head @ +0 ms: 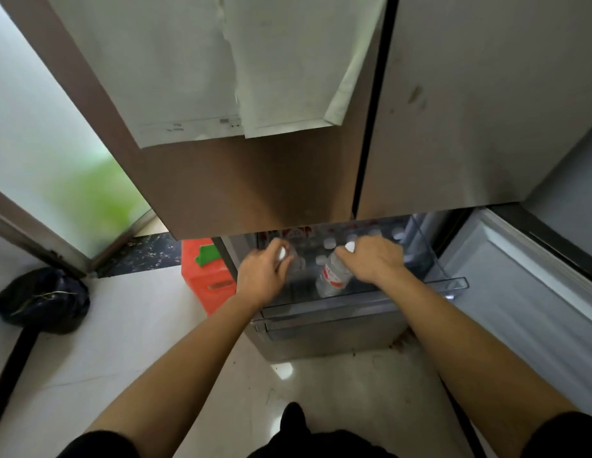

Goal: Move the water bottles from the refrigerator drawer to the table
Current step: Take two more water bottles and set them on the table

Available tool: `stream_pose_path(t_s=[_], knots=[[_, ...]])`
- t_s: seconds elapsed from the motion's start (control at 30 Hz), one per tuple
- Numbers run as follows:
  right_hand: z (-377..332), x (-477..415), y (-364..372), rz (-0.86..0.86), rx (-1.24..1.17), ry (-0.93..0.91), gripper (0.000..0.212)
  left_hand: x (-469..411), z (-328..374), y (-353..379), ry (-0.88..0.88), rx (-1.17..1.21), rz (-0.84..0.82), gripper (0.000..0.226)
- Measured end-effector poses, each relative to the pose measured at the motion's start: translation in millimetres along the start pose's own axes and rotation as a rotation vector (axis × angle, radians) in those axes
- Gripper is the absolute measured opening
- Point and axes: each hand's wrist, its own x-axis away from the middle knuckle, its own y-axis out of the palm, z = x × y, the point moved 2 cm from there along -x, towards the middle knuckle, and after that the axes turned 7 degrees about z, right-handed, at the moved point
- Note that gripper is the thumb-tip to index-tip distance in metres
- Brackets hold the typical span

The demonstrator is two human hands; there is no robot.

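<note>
two hands in the pulled-out refrigerator drawer (354, 307), a water bottle in each
left hand (260, 276) grip clamped on a clear bottle (289, 261) near its cap; right hand (370, 259) grip clamped on the tilted red-labelled bottle (332, 277); more capped bottles (328, 242) stand behind.

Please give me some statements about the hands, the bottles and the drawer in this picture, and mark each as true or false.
1. The left hand grips a bottle. True.
2. The right hand is empty. False: it grips a red-labelled bottle.
3. The drawer is pulled open. True.
4. Only two bottles are in the drawer. False: more white caps show behind the hands.
</note>
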Motion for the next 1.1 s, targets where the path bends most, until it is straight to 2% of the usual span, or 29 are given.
stream_pose_path(t_s=[0.13,0.27,0.33,0.4,0.53,0.6,0.67,0.73,0.83,0.93,1.1], knots=[[4,11,1,0.017,0.022,-0.069,0.063,3,4,12,-0.029,-0.034,-0.198,0.026],[3,13,4,0.024,0.036,-0.088,0.059,-1,1,17,-0.044,-0.104,-0.205,0.029],[1,13,9,0.049,0.031,-0.068,0.061,-3,-8,17,-0.129,-0.092,-0.186,0.033],[3,11,17,0.032,-0.068,-0.017,0.067,-2,-17,18,-0.247,-0.012,-0.144,0.036],[9,9,48,-0.224,-0.483,0.108,0.096,9,-31,25,-0.424,0.195,-0.080,0.045],[10,12,60,-0.251,-0.678,0.113,0.082,14,-35,30,-0.398,0.186,-0.112,0.056],[11,12,64,-0.210,-0.755,0.092,0.062,18,-36,35,-0.416,0.161,-0.142,0.072],[11,10,66,-0.204,-0.839,0.095,0.055,18,-35,40,-0.440,0.176,-0.201,0.082],[11,3,67,-0.184,-0.926,0.118,0.048,14,-28,44,-0.469,0.339,-0.291,0.079],[12,-2,59,-0.134,-0.920,0.137,0.031,13,-19,37,-0.489,0.391,-0.198,0.071],[19,7,28,0.044,-0.852,-0.001,0.027,16,7,7,-0.437,0.376,-0.016,0.063]])
